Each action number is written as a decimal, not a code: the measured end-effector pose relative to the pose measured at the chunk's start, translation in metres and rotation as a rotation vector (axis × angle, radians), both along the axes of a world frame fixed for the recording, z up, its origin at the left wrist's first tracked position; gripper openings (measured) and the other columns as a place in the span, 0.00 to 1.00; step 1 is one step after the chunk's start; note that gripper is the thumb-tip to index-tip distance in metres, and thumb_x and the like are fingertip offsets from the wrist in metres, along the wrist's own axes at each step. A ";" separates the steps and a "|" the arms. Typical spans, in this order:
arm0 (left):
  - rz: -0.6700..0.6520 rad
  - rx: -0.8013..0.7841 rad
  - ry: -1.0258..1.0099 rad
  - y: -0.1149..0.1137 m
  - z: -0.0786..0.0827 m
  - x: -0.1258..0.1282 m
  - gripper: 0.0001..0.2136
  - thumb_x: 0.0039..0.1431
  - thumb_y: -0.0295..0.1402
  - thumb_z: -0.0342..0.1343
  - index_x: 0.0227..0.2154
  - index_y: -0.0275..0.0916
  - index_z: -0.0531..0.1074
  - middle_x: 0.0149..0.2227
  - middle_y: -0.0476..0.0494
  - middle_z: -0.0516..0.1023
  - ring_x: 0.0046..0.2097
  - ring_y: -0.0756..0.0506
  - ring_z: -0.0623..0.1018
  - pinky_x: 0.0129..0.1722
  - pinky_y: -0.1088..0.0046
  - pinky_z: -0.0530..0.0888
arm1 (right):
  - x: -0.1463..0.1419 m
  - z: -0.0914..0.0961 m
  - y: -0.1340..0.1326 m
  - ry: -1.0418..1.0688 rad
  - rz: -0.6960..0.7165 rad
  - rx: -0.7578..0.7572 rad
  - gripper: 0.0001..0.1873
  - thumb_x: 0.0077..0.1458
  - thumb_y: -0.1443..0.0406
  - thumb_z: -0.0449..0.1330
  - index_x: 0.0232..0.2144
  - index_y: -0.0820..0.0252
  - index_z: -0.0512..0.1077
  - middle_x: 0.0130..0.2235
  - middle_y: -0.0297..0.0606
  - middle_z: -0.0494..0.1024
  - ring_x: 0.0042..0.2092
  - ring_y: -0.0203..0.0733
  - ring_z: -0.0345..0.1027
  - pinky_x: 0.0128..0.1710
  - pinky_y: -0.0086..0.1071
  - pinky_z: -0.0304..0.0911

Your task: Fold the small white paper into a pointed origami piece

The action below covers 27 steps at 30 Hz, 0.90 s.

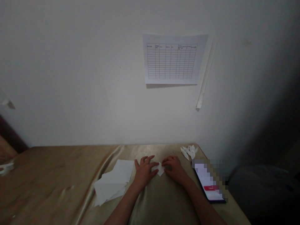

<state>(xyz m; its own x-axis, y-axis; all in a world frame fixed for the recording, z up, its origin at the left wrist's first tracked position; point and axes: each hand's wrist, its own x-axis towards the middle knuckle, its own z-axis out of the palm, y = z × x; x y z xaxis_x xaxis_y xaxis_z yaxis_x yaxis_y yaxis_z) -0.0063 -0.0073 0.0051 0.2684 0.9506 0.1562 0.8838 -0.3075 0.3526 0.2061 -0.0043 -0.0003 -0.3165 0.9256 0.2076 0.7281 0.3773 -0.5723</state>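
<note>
A small folded white paper piece (160, 170) lies flat on the tan cloth-covered table (58, 175). My left hand (144, 172) presses on its left side with fingers spread. My right hand (173, 167) holds down its right side, fingertips on the paper. Both hands meet over the piece, hiding most of it. A loose stack of white paper sheets (114, 184) lies just left of my left hand.
Several small folded white paper shapes (189, 151) sit at the table's far right corner. A phone (209, 184) with a lit screen lies by the right edge. A printed grid sheet (172, 59) hangs on the white wall. A wrinkle in the cloth runs left of the sheets.
</note>
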 end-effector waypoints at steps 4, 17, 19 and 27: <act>-0.055 0.007 -0.031 0.003 0.001 0.000 0.14 0.56 0.37 0.62 0.46 0.59 0.77 0.62 0.55 0.71 0.65 0.34 0.60 0.64 0.33 0.43 | -0.001 0.000 -0.002 0.013 0.022 -0.031 0.17 0.52 0.68 0.57 0.41 0.48 0.80 0.49 0.34 0.80 0.60 0.46 0.62 0.67 0.52 0.34; -0.135 -0.099 -0.102 0.008 0.005 -0.005 0.05 0.57 0.39 0.62 0.36 0.56 0.81 0.51 0.53 0.82 0.63 0.37 0.66 0.64 0.37 0.42 | 0.000 0.001 -0.004 0.068 0.010 -0.052 0.10 0.50 0.64 0.62 0.36 0.49 0.80 0.49 0.35 0.80 0.60 0.49 0.63 0.67 0.58 0.28; -0.124 -0.110 -0.103 0.008 0.007 -0.005 0.05 0.57 0.39 0.62 0.36 0.56 0.81 0.51 0.53 0.82 0.63 0.37 0.66 0.64 0.38 0.42 | 0.000 0.001 -0.004 0.079 0.012 -0.045 0.09 0.50 0.64 0.64 0.35 0.49 0.80 0.48 0.34 0.81 0.60 0.49 0.63 0.67 0.58 0.27; -0.121 -0.102 -0.101 0.010 0.001 -0.006 0.05 0.56 0.40 0.63 0.35 0.56 0.81 0.51 0.53 0.82 0.62 0.38 0.67 0.65 0.39 0.41 | -0.003 0.005 -0.008 0.036 0.033 -0.025 0.06 0.49 0.57 0.68 0.33 0.47 0.80 0.48 0.34 0.80 0.59 0.50 0.64 0.67 0.60 0.25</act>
